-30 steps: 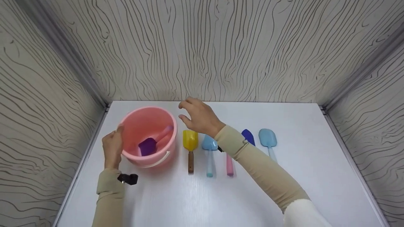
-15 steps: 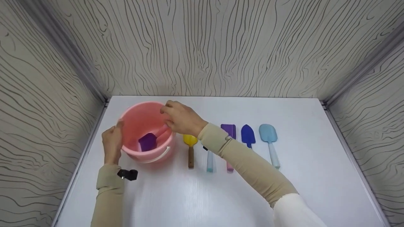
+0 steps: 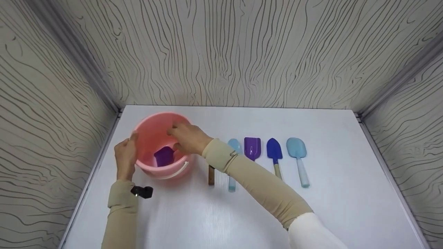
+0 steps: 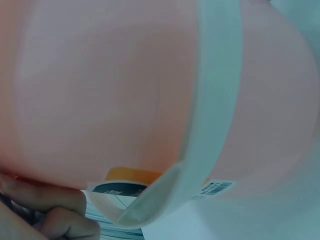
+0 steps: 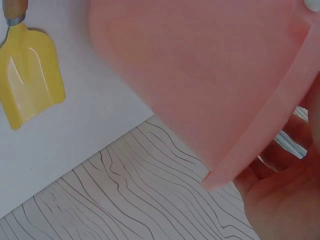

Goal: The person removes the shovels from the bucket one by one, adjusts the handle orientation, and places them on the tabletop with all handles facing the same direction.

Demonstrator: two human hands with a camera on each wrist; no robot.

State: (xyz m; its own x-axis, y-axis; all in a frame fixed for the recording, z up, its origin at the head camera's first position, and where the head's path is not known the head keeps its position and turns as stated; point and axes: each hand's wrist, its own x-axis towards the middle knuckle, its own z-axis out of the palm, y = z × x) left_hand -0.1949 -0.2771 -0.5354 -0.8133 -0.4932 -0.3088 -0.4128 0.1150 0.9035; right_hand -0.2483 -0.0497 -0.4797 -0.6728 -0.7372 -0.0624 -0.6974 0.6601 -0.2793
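A pink bucket point(image 3: 150, 135) stands at the table's back left in the head view, its white handle point(image 4: 217, 90) hanging down the near side. My left hand point(image 3: 125, 157) grips its left rim, thumb over the edge; curled fingers point(image 4: 45, 197) show beside the wall in the left wrist view. Inside lies a toy shovel with a purple blade point(image 3: 164, 156); its handle is hidden behind my right hand point(image 3: 190, 139). That hand reaches over the right rim into the bucket, thumb and fingers apart. In the right wrist view, the rim covers part of its fingers point(image 5: 280, 155).
Right of the bucket lie a yellow shovel point(image 5: 32, 75), a light-blue one point(image 3: 232, 183), another purple one point(image 3: 252, 147), a dark-blue one point(image 3: 274, 148) and a wide light-blue one point(image 3: 296, 148). My right forearm point(image 3: 256, 180) crosses above some. Wood-patterned walls point(image 3: 221, 52) enclose the table point(image 3: 346, 193).
My right hand has moved left and down, from behind the yellow shovel over the rim into the bucket. The left hand keeps its grip; the purple shovel inside lies as before.
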